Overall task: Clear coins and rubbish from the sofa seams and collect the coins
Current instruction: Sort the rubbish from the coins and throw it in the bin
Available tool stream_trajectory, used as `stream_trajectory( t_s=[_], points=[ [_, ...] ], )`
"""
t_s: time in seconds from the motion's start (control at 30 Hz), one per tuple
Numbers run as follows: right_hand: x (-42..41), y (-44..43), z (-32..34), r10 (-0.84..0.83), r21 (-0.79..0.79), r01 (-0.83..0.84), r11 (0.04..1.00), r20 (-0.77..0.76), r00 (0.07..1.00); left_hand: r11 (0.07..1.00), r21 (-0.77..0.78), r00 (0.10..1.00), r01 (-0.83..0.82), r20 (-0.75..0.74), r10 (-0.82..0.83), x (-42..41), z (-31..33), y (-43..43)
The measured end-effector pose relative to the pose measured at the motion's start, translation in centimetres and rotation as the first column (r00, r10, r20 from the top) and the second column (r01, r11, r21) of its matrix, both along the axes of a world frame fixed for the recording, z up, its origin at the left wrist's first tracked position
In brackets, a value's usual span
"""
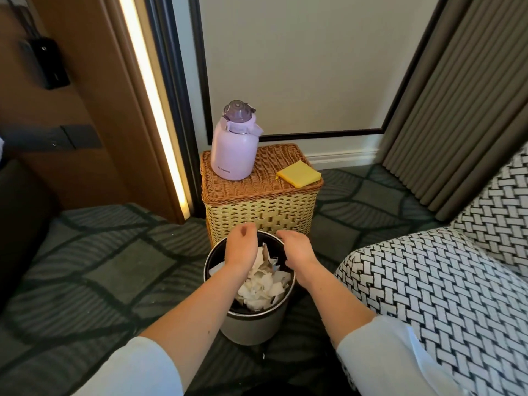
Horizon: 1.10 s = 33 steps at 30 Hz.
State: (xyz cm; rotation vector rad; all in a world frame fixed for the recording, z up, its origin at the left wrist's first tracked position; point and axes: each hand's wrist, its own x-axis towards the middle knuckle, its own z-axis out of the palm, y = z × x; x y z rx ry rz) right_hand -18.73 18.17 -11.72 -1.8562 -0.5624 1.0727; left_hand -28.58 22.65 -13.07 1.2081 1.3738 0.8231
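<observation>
Lettering low on the lilac bottle (pixel 235 144) is too small to read. Your left hand (pixel 241 248) hangs relaxed and empty over the waste bin (pixel 253 324). Whether your right hand (pixel 297 250) grasps anything cannot be told. Paper scraps (pixel 263 290) lie in the bin directly beneath both. The sofa (pixel 428 281) edge stands just right of the bin, and carpet (pixel 100 267) lies open to its left.

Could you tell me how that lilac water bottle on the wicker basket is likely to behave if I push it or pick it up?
The lilac water bottle looks rigid and broad-based, so it would probably slide rather than tip on the wicker basket lid, though the weave may catch it. Its smooth wall could be slippery. Its weight is unclear, since the contents are hidden.
</observation>
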Motion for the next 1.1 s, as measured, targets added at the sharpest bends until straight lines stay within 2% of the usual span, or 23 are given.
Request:
stream_trajectory(
  t_s=[0.17,0.3,0.4,0.53,0.73,0.9,1.1],
  points=[
    [2.1,-3.3,3.3,-0.132,0.267,0.048,0.962,0.305,0.943,0.987,0.159,0.990,0.013,0.139,-0.035,3.1,4.5,-1.6],
    [4.8,-7.1,6.7,-0.299,0.383,0.141,0.913,0.392,0.870,0.959,0.258,0.966,0.114,0.198,-0.168,6.3,7.9,-3.7],
    [7.7,-11.1,9.3,-0.376,0.415,0.195,0.889,0.417,0.827,0.933,0.295,0.932,0.209,0.230,-0.281,9.9,10.3,-6.1],
    [11.8,-18.0,12.3,-0.511,0.441,0.309,0.843,0.477,0.715,0.883,0.337,0.876,0.327,0.243,-0.417,15.8,13.2,-11.2],
    [16.3,-29.4,15.1,-0.598,0.387,0.456,0.801,0.488,0.636,0.738,0.364,0.696,0.568,0.266,-0.667,22.7,16.1,-21.3],
    [18.2,-38.6,15.6,-0.722,0.402,0.608,0.685,0.492,0.487,0.575,0.393,0.520,0.717,0.246,-0.818,26.5,17.1,-29.5],
    [19.4,-48.3,14.7,-0.802,0.419,0.709,0.567,0.477,0.359,0.389,0.396,0.353,0.832,0.165,-0.921,29.4,16.4,-38.3]
  ],
)
